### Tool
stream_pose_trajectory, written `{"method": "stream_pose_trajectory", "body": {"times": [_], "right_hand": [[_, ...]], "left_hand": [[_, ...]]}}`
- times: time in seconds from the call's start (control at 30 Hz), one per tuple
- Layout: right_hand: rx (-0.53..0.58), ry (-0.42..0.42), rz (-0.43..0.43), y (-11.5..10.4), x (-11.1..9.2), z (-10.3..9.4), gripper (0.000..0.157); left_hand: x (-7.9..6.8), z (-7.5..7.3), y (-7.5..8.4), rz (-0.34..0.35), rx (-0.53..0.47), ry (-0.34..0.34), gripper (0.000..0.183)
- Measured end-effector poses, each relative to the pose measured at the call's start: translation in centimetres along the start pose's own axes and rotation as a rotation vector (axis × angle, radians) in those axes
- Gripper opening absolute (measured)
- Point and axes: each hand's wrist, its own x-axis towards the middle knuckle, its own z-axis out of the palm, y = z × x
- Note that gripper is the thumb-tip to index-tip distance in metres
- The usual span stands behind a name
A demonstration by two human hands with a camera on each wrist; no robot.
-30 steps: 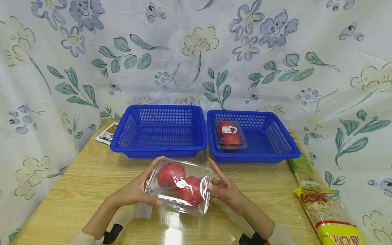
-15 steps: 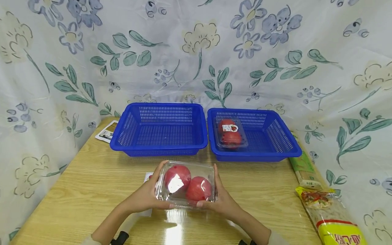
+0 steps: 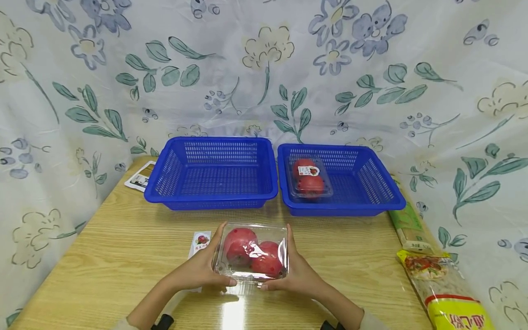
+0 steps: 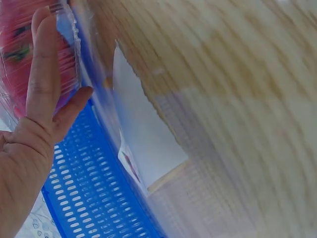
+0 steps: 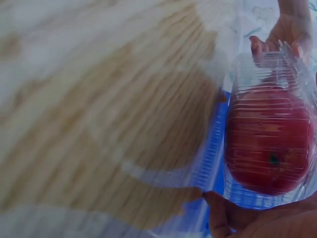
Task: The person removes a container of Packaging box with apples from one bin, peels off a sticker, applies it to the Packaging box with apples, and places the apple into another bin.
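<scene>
Just below the centre of the head view, here's the clear box (image 3: 250, 253), 2 round red fruits (image 3: 241, 245) showing through its shiny plastic. Left hand (image 3: 203, 268) on its left end, right hand (image 3: 302, 276) on its right! Both are part-open, only as wide as the box's end: fingers up along the sides, thumbs down at the lower edge, and the box gripped between them. Whether its base touches the wooden table (image 3: 107, 256), I can't tell.

Over to the left wrist view, with fingers lying long against the clear wall; the right wrist view has red fruit filling the ribbed plastic. Beside the left hand, partly covered by it, lies a printed paper strip (image 3: 202, 240).

Up at mid-frame, 2 baskets side by side: the left blue basket (image 3: 210, 199), and the right blue basket (image 3: 346, 209) with a second box (image 3: 310, 189) in its left part, white label on top. Far left, a white-edged card (image 3: 136, 181) peeks out. Lower right, a green packet (image 3: 407, 223) and a yellow-labelled packet (image 3: 449, 286). Flowered cloth (image 3: 231, 119) runs behind everything.
</scene>
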Motion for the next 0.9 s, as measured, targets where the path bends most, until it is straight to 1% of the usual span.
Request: {"method": "stream_pose_trajectory", "body": {"times": [0.1, 0.2, 0.4, 0.47, 0.57, 0.63, 0.73, 0.77, 0.83, 0.9], "right_hand": [[-0.096, 0.017, 0.036, 0.1, 0.0, 0.1, 0.152], [-0.158, 0.023, 0.058, 0.1, 0.1, 0.0, 0.15], [-0.112, -0.004, 0.03, 0.4, 0.5, -0.2, 0.149], [-0.107, -0.012, 0.029, 0.4, 0.6, -0.3, 0.148], [-0.059, -0.032, 0.027, 0.4, 0.6, -0.4, 0.147], [-0.027, -0.039, 0.036, 0.4, 0.4, -0.6, 0.146], [0.007, -0.032, 0.052, 0.3, 0.0, -1.0, 0.143], [0.001, -0.023, 0.057, 0.2, -0.2, -1.2, 0.142], [-0.025, 0.004, 0.053, 0.1, -0.5, -1.7, 0.139], [-0.076, 0.04, 0.037, 0.0, -0.9, -2.2, 0.137]], "left_hand": [[-0.1, 0.1, -0.1, -0.013, -0.003, 0.014, 0.132], [-0.1, 0.3, -0.1, -0.035, 0.004, 0.037, 0.132], [-0.2, 0.4, 0.0, -0.079, 0.002, 0.085, 0.135], [-0.3, 0.4, 0.0, -0.093, 0.001, 0.081, 0.135], [-0.7, 0.1, 0.1, -0.097, 0.043, 0.064, 0.135], [-1.1, -0.3, 0.2, -0.094, 0.053, 0.04, 0.134], [-2.2, -1.6, 0.3, -0.086, 0.078, 0.02, 0.129], [-2.6, -2.2, 0.3, -0.086, 0.094, 0.024, 0.126], [-3.4, -3.2, 0.1, -0.109, 0.144, 0.049, 0.117], [-4.2, -4.1, -0.1, -0.159, 0.259, 0.092, 0.108]]}}
